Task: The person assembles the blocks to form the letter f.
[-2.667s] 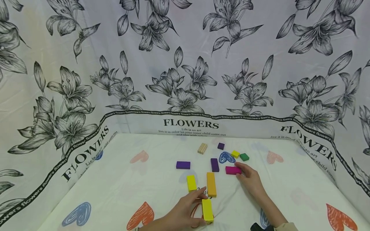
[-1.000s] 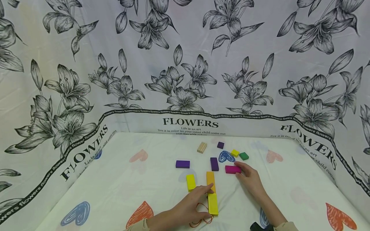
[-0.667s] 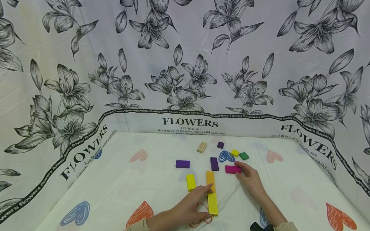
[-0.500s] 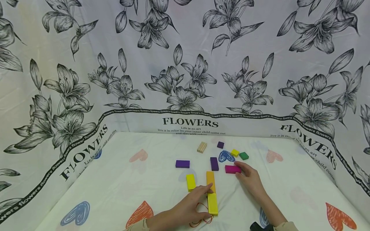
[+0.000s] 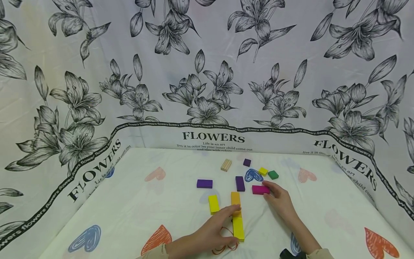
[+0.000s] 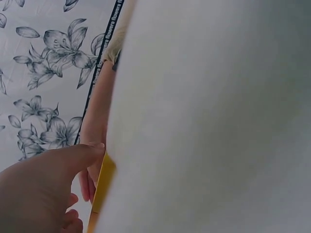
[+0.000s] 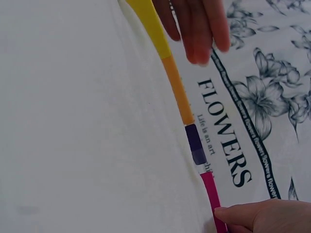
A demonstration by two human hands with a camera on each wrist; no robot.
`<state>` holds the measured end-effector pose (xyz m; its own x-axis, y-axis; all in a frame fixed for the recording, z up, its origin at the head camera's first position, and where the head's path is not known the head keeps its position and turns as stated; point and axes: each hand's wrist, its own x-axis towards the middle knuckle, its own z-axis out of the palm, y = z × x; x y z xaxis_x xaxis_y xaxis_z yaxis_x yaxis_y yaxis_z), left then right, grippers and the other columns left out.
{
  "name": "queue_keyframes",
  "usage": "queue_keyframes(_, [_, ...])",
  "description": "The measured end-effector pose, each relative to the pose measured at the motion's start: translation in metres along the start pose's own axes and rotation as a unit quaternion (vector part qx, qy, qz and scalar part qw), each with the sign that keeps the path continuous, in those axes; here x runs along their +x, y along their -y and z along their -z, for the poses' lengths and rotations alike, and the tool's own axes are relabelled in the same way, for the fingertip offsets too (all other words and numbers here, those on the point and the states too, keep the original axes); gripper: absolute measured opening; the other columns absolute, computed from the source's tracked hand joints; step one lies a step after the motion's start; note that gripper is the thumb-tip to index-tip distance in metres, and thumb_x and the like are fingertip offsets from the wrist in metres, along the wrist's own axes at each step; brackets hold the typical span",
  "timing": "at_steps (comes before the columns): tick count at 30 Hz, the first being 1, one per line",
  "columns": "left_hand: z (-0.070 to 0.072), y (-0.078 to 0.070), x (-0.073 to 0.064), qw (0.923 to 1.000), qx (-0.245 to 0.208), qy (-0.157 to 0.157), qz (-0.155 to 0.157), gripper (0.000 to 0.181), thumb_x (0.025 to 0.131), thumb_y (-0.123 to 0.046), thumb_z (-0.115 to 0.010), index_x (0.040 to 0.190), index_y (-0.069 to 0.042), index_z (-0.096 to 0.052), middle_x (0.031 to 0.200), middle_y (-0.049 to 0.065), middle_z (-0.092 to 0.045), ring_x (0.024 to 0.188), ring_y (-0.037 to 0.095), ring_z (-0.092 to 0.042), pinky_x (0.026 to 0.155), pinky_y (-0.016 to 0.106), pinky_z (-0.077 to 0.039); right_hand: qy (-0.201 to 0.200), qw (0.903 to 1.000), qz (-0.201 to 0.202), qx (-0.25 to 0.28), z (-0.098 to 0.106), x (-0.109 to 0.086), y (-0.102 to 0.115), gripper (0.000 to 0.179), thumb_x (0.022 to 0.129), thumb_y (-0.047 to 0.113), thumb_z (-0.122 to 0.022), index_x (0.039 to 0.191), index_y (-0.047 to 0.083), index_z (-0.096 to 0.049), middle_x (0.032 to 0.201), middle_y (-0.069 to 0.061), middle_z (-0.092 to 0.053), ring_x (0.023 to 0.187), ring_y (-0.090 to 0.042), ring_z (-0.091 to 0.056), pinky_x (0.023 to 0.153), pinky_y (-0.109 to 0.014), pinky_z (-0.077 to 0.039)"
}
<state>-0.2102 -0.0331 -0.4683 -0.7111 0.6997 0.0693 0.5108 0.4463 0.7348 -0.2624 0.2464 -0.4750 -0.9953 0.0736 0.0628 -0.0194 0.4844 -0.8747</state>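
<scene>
My left hand (image 5: pixel 208 231) hovers around a yellow block (image 5: pixel 238 230), its fingers loosely extended. In the head view its index finger crosses over the orange block (image 5: pixel 235 198), and the thumb is by the yellow block's near end. The yellow and orange blocks lie end to end in one line. In the right wrist view the left fingers (image 7: pixel 201 34) hang straight beside the row. My right hand (image 5: pixel 282 203) pinches the right end of a magenta block (image 5: pixel 258 190) between thumb and finger; that block lies flat on the cloth.
Beyond the orange block lies a dark purple block (image 5: pixel 240 183), with another purple block (image 5: pixel 205 183) to its left. A second yellow block (image 5: pixel 214 204) sits left of the row. Farther back are a striped wooden block (image 5: pixel 226 165), a purple cube (image 5: pixel 247 162), a small yellow block (image 5: pixel 263 171) and a green block (image 5: pixel 273 175).
My left hand has moved the near yellow block forward and right until it meets the orange block's end; its fingers have since loosened slightly. The right hand has stayed on the magenta block.
</scene>
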Motion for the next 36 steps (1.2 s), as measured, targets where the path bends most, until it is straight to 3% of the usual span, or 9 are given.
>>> queue_keyframes(9, [-0.001,0.000,0.009,0.9980,-0.059,0.003,0.022,0.069,0.093,-0.044,-0.061,0.153,-0.031,-0.028,0.155,-0.011,-0.038,0.142,0.009,-0.039,0.116,0.038,-0.039,0.000,1.0000,0.007,-0.003,0.001,0.000,-0.001,0.049,0.095,0.005,-0.060,0.143,0.008,-0.048,0.145,-0.013,-0.053,0.142,-0.029,-0.041,0.110,-0.029,-0.034])
queue_keyframes(15, [-0.002,0.002,0.010,0.9979,-0.059,0.009,0.026,0.070,0.092,-0.041,-0.064,0.152,-0.030,-0.029,0.155,-0.011,-0.039,0.142,0.008,-0.038,0.117,0.037,-0.038,0.003,1.0000,0.003,0.004,0.001,0.000,0.000,0.052,0.094,0.005,-0.061,0.144,0.007,-0.046,0.147,-0.014,-0.051,0.143,-0.029,-0.039,0.107,-0.023,-0.033])
queue_keyframes(27, [-0.002,0.003,0.011,0.9984,-0.053,0.009,0.020,0.072,0.090,-0.039,-0.067,0.151,-0.028,-0.030,0.150,-0.012,-0.045,0.137,0.007,-0.043,0.116,0.034,-0.039,-0.004,0.9998,0.007,0.020,0.004,0.002,0.015,0.055,0.096,0.025,-0.063,0.146,0.011,-0.044,0.153,-0.014,-0.042,0.146,-0.034,-0.032,0.112,-0.040,-0.034])
queue_keyframes(36, [-0.001,0.001,0.008,0.9974,-0.066,0.004,0.030,0.073,0.090,-0.037,-0.068,0.151,-0.030,-0.031,0.148,-0.013,-0.047,0.136,0.006,-0.044,0.116,0.040,-0.039,0.002,0.9996,0.008,0.028,-0.006,0.003,0.031,0.054,0.095,0.020,-0.064,0.145,0.012,-0.045,0.152,-0.012,-0.044,0.145,-0.032,-0.035,0.109,-0.041,-0.040])
